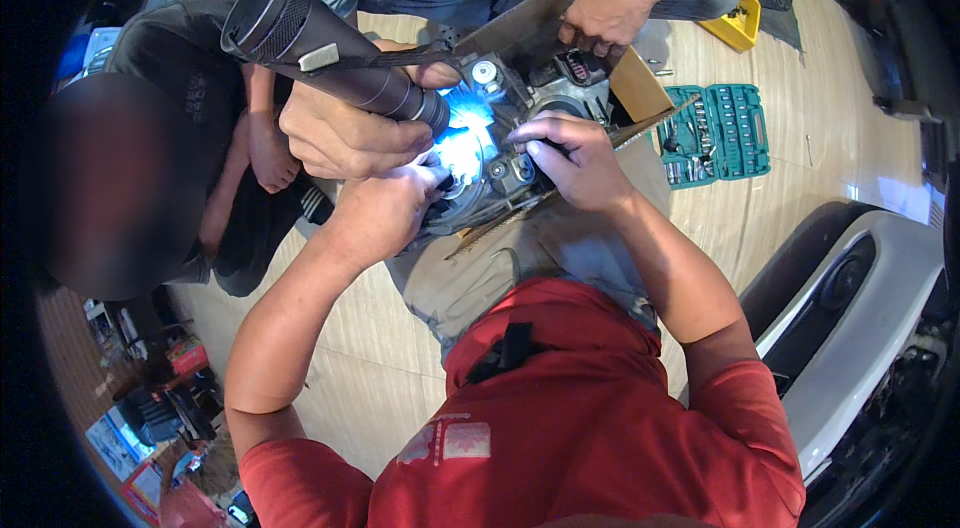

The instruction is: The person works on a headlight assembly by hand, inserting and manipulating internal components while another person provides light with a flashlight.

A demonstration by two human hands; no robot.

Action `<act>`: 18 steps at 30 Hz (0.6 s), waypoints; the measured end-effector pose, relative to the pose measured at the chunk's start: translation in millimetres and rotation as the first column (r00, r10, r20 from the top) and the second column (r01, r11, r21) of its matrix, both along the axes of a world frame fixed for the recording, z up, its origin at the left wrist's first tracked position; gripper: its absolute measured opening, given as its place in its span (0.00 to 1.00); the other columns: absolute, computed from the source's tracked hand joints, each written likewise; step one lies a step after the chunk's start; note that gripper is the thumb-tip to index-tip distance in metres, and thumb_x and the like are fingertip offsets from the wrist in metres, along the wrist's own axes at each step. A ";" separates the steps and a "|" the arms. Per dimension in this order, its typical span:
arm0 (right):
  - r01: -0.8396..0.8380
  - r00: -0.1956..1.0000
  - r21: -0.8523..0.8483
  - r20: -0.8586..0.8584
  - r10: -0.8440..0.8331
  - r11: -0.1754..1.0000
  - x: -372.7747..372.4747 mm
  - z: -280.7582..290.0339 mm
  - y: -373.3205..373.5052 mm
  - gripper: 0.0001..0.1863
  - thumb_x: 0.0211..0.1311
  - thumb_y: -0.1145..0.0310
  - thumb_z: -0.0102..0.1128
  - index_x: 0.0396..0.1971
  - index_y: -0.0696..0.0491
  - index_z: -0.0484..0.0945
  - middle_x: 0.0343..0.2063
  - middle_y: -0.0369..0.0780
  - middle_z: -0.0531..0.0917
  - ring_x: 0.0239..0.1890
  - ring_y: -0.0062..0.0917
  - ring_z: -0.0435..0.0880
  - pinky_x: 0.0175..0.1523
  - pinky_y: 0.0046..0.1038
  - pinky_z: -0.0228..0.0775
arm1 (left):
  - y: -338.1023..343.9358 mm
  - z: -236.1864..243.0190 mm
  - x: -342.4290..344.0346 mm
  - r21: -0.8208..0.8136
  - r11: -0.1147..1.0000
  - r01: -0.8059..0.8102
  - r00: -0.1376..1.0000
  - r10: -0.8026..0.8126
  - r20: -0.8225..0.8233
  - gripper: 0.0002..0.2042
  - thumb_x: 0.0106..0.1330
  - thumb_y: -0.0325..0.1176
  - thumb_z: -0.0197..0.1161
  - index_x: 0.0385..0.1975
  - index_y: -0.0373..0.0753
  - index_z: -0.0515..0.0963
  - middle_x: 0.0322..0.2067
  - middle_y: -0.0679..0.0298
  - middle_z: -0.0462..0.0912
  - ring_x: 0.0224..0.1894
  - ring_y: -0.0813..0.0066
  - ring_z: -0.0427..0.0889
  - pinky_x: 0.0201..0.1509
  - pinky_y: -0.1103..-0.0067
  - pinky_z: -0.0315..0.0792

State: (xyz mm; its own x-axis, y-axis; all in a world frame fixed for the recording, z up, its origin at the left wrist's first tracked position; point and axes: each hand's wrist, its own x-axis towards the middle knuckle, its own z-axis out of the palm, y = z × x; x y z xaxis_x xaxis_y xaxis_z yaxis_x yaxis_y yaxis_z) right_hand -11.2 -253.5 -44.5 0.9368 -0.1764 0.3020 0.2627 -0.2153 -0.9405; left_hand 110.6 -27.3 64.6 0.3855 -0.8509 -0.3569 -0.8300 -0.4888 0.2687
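A dark mechanical assembly (515, 178) with metal fittings rests on cardboard over my lap. My left hand (385, 208) is at its lit left side, fingers bent inward, their tips hidden by glare and parts. My right hand (575, 163) is on its right side, thumb and forefinger pinched at something too small to make out. A co-worker's hand (345, 128) holds a black flashlight (320, 48) just above my left hand, shining blue-white into the assembly. Another person's hand (610, 13) hangs curled over the back cardboard flap (640, 88) beside a black connector housing (555, 68).
An open green socket case (740, 133) and a yellow container (735, 23) lie on the tiled floor at the right. A white bumper-like panel (860, 318) is at the lower right. A person (170, 48) in dark clothes crouches at the left, near scattered items (150, 398).
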 end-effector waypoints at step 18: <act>0.081 0.996 -0.057 -0.029 -0.083 0.995 -4.0 11.9 5.3 0.12 0.56 0.70 0.64 0.41 0.54 0.84 0.39 0.44 0.83 0.44 0.35 0.81 0.52 0.34 0.71 | 0.4 2.0 8.0 -0.091 0.985 0.144 0.987 -0.137 0.085 0.12 0.60 0.24 0.55 0.41 0.38 0.82 0.33 0.51 0.84 0.39 0.52 0.85 0.42 0.62 0.76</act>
